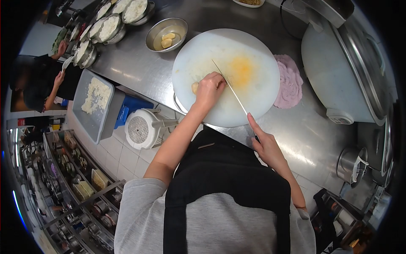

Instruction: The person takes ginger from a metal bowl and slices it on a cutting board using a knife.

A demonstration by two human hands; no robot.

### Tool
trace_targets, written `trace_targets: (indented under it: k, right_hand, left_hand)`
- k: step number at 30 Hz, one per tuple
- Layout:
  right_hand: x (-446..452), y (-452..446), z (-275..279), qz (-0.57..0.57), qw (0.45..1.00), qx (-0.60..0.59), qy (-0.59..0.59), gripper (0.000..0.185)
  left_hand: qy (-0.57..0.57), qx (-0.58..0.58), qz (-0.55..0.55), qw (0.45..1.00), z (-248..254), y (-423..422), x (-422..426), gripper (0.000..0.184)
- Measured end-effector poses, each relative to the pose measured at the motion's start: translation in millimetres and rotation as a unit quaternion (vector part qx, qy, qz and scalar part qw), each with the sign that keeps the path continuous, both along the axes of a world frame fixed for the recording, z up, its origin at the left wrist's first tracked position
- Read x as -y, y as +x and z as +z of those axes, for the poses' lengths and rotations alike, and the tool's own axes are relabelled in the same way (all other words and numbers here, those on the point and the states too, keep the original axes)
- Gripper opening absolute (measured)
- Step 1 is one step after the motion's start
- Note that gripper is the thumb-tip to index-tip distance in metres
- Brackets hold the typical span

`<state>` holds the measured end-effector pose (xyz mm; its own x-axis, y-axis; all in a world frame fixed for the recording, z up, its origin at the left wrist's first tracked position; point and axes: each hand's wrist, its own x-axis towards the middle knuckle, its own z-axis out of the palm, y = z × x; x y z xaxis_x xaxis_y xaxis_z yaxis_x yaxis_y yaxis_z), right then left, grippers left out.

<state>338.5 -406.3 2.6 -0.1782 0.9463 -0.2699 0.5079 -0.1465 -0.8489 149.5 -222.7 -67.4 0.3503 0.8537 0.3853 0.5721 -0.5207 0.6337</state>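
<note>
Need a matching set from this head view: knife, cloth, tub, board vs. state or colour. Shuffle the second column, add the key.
1. knife
2. cloth
3. tub
4. board

A. grey, white food inside
B. round, with a yellow stain
C. held in the right hand
D. pinkish, bunched up

Pairs: 1-C, 2-D, 3-A, 4-B

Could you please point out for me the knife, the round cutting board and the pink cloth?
Knife (235,95): head view, on the blade.
Round cutting board (259,91): head view, on the bare surface at its right side.
Pink cloth (289,84): head view, on the folded middle.
</note>
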Motion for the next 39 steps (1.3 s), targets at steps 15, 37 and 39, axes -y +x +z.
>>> trace_targets:
  k: [15, 37, 39]
  right_hand:
    - [-7.4, 2.6, 5.8, 0.012, 1.000, 0.011, -0.025, 0.077]
    - [-22.5, -2.5, -16.4, 0.011, 0.999, 0.038, 0.008, 0.078]
    - [-24.5, 0.0, -11.5, -0.009, 0.999, -0.019, -0.048, 0.078]
  left_hand:
    - [-0.009, -0.006, -0.007, 1.000, 3.1, -2.3, 0.8, 0.007]
    - [0.003, 0.007, 0.005, 1.000, -1.7, -0.7, 1.4, 0.008]
    - [0.004, 0.009, 0.006, 1.000, -3.2, -1.0, 1.0, 0.008]
